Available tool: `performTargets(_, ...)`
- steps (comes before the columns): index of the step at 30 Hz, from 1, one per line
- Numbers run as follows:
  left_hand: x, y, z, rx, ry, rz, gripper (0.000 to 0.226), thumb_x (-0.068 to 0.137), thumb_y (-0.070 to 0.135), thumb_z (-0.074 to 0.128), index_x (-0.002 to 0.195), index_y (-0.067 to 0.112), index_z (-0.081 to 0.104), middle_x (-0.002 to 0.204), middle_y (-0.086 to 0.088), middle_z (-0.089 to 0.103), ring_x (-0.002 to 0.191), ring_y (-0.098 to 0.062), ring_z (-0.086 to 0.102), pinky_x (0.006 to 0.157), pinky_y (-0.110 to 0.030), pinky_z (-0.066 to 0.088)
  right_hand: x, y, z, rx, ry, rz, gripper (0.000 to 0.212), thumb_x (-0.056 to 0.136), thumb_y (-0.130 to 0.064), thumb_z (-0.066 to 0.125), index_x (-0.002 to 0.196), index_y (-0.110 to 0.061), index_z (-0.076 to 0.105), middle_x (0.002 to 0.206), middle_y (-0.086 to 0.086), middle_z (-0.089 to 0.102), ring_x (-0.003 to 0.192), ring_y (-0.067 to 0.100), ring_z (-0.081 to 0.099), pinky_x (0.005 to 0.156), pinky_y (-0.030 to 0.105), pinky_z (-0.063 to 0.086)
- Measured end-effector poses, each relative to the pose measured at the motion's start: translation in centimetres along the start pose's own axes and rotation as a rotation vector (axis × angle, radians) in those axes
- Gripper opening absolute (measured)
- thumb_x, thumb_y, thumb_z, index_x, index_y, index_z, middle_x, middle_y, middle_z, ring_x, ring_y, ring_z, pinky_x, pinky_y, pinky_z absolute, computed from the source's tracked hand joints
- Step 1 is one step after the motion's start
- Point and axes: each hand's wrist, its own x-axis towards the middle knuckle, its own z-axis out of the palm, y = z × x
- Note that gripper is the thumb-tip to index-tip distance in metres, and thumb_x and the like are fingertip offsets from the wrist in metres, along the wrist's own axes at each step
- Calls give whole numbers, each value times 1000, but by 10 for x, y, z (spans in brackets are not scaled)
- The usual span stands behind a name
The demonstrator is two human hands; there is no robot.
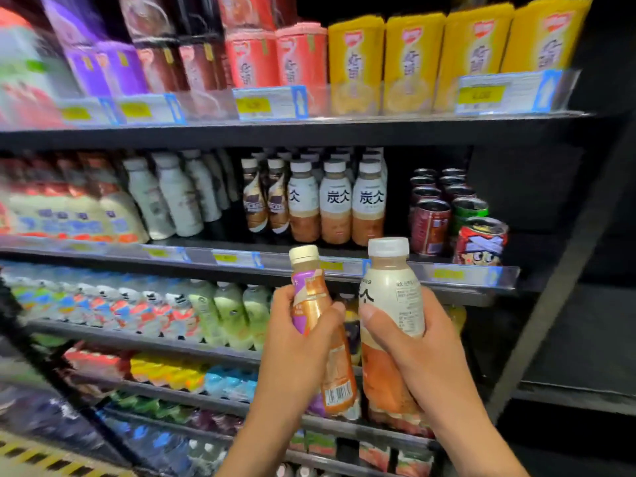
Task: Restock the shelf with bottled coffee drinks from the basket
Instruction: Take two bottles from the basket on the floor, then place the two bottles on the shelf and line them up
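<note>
My left hand (pixel 303 342) grips a slim coffee bottle (pixel 311 290) with a purple and orange label and a cream cap, tilted slightly left. My right hand (pixel 406 342) holds a wider coffee bottle (pixel 392 294) with a white label over an orange lower half and a white cap, upright. Both bottles are held in front of the edge of the middle shelf (pixel 241 261). On that shelf stand matching white-label bottles (pixel 335 204) in rows, with matching purple-label bottles (pixel 256 197) to their left. The basket is out of view.
Red and green cans (pixel 447 215) stand right of the coffee rows, with a tilted can (pixel 481 242) at the front. White bottles (pixel 172 201) lean to the left. Yellow and red packs (pixel 413 60) fill the top shelf. Lower shelves hold many colourful drinks (pixel 155 311).
</note>
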Motion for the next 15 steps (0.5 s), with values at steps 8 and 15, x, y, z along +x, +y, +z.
performTargets(8, 79, 9, -90, 62, 43, 61, 24, 83, 32, 72, 99, 26, 55, 80, 2, 64, 69, -13, 63, 67, -37, 53, 29, -4, 111, -45, -26, -36, 34, 73, -42, 80, 100, -32, 64, 87, -22, 70, 75, -4, 66, 58, 9, 47)
performTargets(15, 167, 23, -107, -80, -1, -57, 28, 86, 33, 68, 101, 14, 55, 79, -1, 59, 63, -14, 59, 55, -28, 46, 95, -29, 149, -161, 105, -59, 38, 71, -53, 80, 98, -32, 64, 87, -14, 70, 75, -2, 65, 66, 25, 50)
